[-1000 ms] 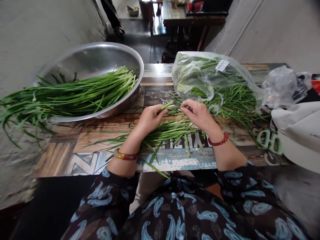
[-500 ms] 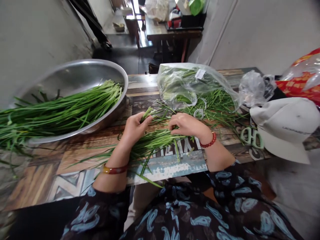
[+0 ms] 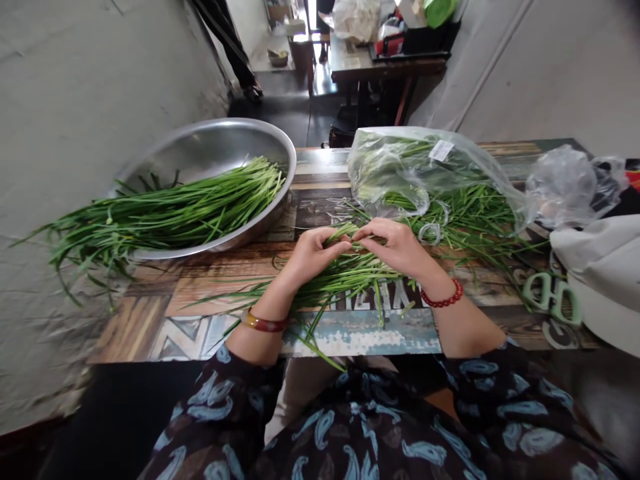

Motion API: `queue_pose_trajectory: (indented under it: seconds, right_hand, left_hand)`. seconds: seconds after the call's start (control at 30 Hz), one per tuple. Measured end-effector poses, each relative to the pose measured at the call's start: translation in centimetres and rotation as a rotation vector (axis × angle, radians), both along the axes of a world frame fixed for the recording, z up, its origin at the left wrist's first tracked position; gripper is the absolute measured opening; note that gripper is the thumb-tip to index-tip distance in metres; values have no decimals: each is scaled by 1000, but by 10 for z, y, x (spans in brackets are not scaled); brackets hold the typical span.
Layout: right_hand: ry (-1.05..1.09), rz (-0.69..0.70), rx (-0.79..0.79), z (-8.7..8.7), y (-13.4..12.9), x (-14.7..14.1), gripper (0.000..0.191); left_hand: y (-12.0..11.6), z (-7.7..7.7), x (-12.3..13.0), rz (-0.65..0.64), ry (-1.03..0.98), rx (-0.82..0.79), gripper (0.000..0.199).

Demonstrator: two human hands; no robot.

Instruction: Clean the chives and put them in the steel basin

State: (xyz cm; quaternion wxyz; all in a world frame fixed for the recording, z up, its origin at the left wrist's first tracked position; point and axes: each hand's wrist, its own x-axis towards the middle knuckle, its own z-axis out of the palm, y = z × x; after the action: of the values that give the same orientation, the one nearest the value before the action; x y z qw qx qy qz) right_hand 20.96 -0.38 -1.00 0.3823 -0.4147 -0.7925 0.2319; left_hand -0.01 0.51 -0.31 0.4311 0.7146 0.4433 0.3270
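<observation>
The left hand (image 3: 311,256) grips a bunch of garlic chives (image 3: 342,232), pale ends towards the right hand (image 3: 397,248), seemingly for easy reach, though whether those fingers pinch a stalk I can't tell, with loose chives (image 3: 345,279) just below the grip.

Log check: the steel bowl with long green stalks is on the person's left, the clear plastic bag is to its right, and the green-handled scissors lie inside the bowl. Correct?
Not the scissors: the head view shows the green-handled scissors on the table, beside the pale cap. The rest stands.
</observation>
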Motion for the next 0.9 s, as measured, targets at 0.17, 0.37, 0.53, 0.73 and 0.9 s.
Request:
queue_pose_trajectory:
  seconds: [0.17, 0.37, 0.53, 0.73, 0.9]
  right_hand:
    - [172, -53, -112, -2, -2, -5, 17]
    - [466, -208, -250, -9, 5, 2, 24]
    - [542, -243, -283, -8, 7, 4, 31]
    - [325, -181, -232, -3, 1, -4, 18]
    - [323, -163, -240, -10, -1, -9, 18]
  left_hand:
    - [0, 1, 0, -38, -49, -47, 30]
    - [-2, 4, -2, 6, -99, -169, 33]
    - [-3, 4, -3, 34, -160, -193, 34]
    - [-4, 7, 0, 39, -120, -173, 31]
    - [-4, 6, 1, -27, -151, -194, 33]
